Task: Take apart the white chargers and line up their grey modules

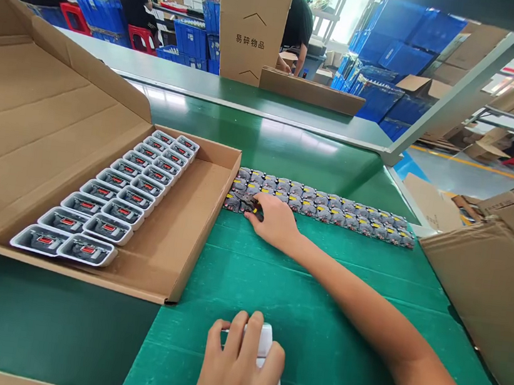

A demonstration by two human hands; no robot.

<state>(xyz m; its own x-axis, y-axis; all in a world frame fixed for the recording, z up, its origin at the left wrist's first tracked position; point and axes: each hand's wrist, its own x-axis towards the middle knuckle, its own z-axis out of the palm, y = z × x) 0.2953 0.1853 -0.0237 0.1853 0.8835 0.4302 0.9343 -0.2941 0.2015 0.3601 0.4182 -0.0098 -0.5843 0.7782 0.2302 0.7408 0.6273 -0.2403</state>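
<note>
My left hand, at the bottom middle, is closed over white plastic shells that look stacked; its palm side is hidden. My right hand reaches to the left end of the rows of small grey parts with yellow marks. Its thumb and fingers are pinched on a dark grey part at that end, partly covered by the fingers. To the left lies an open cardboard box, holding two rows of white trays, each with a dark unit and a red-framed label inside.
A green bench mat lies under both hands. Cardboard boxes stand at the right edge, beside a metal post. A tall carton rises behind the bench. Blue crates and several people are in the background.
</note>
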